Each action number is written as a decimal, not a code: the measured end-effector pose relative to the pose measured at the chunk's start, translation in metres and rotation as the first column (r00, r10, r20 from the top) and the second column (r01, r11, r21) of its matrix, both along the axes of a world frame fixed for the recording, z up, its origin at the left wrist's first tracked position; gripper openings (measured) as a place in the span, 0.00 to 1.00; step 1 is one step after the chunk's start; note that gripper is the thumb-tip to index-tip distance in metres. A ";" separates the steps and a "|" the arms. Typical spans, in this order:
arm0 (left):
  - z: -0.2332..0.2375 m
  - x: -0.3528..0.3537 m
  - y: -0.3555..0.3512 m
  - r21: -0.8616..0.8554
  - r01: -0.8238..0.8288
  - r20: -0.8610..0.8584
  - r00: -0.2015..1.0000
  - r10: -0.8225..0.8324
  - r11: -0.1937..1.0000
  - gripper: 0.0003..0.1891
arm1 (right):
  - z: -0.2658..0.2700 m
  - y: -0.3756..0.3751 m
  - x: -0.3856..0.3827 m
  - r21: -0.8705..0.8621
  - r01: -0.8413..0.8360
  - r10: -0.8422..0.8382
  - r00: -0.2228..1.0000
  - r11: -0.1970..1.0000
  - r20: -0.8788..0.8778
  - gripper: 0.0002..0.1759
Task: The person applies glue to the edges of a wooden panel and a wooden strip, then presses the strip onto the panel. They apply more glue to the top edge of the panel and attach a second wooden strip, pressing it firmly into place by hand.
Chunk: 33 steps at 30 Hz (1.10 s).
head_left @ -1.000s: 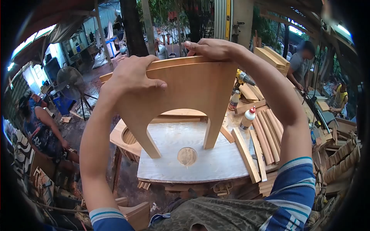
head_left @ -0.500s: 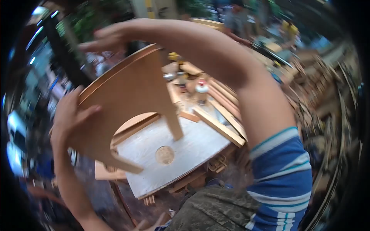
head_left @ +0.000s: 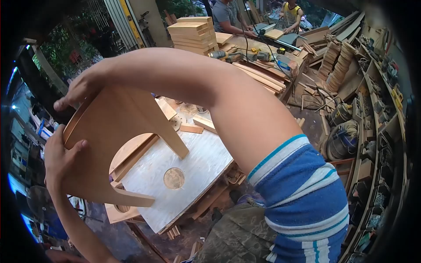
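A pale wooden panel with two tapered legs and an arched cutout between them is tilted in front of me, its leg ends over a white board. My left hand is closed around the panel's left side, thumb on the near face and fingers partly hidden behind it. Across the top reaches my right arm; my right hand lies over the upper curved edge, its visible fingers stretched out, the rest hidden. The white board has a round hole.
Stacked wooden boards and a cordless drill sit on a bench behind. Two people work at a machine there. Along the right runs a long shelf with bins; round wooden pieces stand piled nearby.
The view has swung, bringing more of the back bench and right shelf into sight. My right hand has come lower along the panel's top edge. My left hand still holds the panel.
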State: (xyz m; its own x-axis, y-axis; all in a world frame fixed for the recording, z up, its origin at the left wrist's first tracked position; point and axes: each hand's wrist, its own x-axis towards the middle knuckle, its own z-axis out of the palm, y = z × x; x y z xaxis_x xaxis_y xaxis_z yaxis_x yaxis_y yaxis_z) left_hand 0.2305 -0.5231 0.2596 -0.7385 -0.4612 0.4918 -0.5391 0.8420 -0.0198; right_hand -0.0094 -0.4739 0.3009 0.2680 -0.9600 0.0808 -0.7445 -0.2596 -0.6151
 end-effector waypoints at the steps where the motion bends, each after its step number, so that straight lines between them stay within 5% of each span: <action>1: -0.001 0.000 -0.002 -0.019 -0.002 0.007 1.000 0.002 1.000 0.41 | 0.005 -0.019 -0.002 0.033 0.015 -0.015 1.000 0.999 0.000 0.55; 6: -0.004 0.002 -0.011 -0.004 -0.033 0.021 0.999 0.033 0.999 0.41 | 0.045 -0.046 -0.016 -0.161 -0.072 0.084 0.994 0.984 0.070 0.60; 9: -0.002 -0.002 -0.007 -0.025 -0.038 -0.012 0.999 0.038 0.999 0.43 | 0.021 -0.072 -0.009 0.053 -0.102 0.097 0.992 0.993 0.076 0.58; 10: 0.000 -0.004 -0.002 -0.030 -0.022 -0.032 0.999 0.021 0.999 0.44 | -0.014 -0.044 -0.006 -0.263 -0.198 0.131 0.959 0.944 -0.252 0.55; 13: -0.001 -0.004 0.002 -0.028 -0.026 -0.031 0.999 0.025 0.999 0.45 | -0.010 -0.010 -0.004 0.078 -0.195 0.194 0.981 0.978 0.018 0.49; 17: -0.004 -0.005 0.006 -0.071 -0.018 -0.058 0.998 0.013 0.997 0.45 | -0.010 0.000 -0.001 0.103 -0.189 0.183 0.981 0.977 0.066 0.51; 19: -0.003 -0.003 0.008 -0.042 -0.038 -0.042 0.998 0.036 0.998 0.45 | -0.005 -0.012 -0.001 0.032 -0.043 0.040 0.994 0.999 0.099 0.53; 24: -0.007 0.001 -0.007 -0.167 -0.003 -0.044 0.999 -0.004 0.986 0.44 | 0.028 -0.054 -0.014 -0.081 -0.145 0.141 0.988 0.986 -0.059 0.63; 29: -0.001 -0.005 0.003 -0.107 -0.127 0.000 0.992 0.128 0.986 0.44 | 0.010 -0.057 -0.018 0.056 -0.037 0.046 0.983 0.998 -0.177 0.63; 31: -0.003 -0.004 0.000 -0.135 -0.119 -0.004 0.993 0.120 0.984 0.43 | -0.009 -0.050 -0.018 0.074 -0.084 0.079 0.995 0.994 0.064 0.63; 33: -0.005 -0.004 -0.006 -0.163 -0.114 -0.012 0.993 0.114 0.980 0.43 | -0.008 -0.049 -0.018 0.065 -0.074 0.070 0.996 0.995 0.062 0.63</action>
State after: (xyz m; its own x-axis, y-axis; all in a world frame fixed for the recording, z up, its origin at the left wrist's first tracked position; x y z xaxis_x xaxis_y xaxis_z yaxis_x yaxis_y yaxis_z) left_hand 0.2268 -0.5288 0.2542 -0.6846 -0.4558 0.5688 -0.6314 0.7608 -0.1503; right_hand -0.0274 -0.5227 0.2930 0.3336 -0.9421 0.0347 -0.6865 -0.2680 -0.6760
